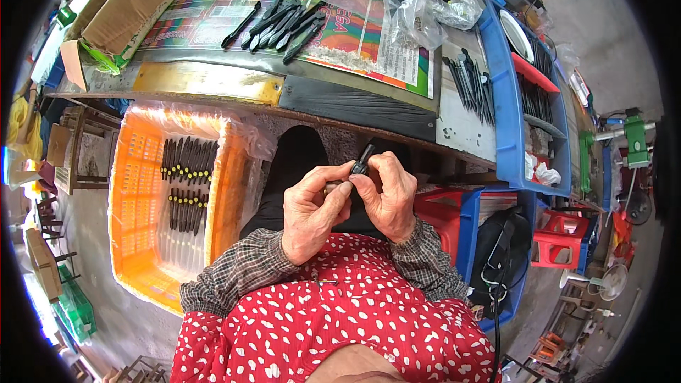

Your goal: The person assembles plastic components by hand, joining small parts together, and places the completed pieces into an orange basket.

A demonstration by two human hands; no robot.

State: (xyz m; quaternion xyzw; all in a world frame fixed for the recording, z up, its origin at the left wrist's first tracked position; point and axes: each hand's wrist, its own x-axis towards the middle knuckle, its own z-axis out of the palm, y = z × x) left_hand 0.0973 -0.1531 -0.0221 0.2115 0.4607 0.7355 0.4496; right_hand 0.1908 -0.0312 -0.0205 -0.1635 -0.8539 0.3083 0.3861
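Both hands meet above my lap, in front of the bench edge. My left hand (312, 206) is closed, with thumb and fingers pinching a small black cylindrical part (363, 159) at its lower end. My right hand (389, 195) is closed on the same part from the other side. The part's black tip sticks up between the fingertips; its lower end is hidden by them. To the left, rows of slim black pieces with yellow dots (188, 159) lie in a plastic-lined orange crate (131, 241). A heap of slim black pieces (284, 27) lies on the bench ahead.
On the bench (206, 60) stand an open cardboard box (124, 10) and clear plastic bags (443, 0). More black pieces (468, 85) lie near a blue divided bin (512, 128) at right. A black bag (504, 252) sits in a blue crate by a red stool (436, 213).
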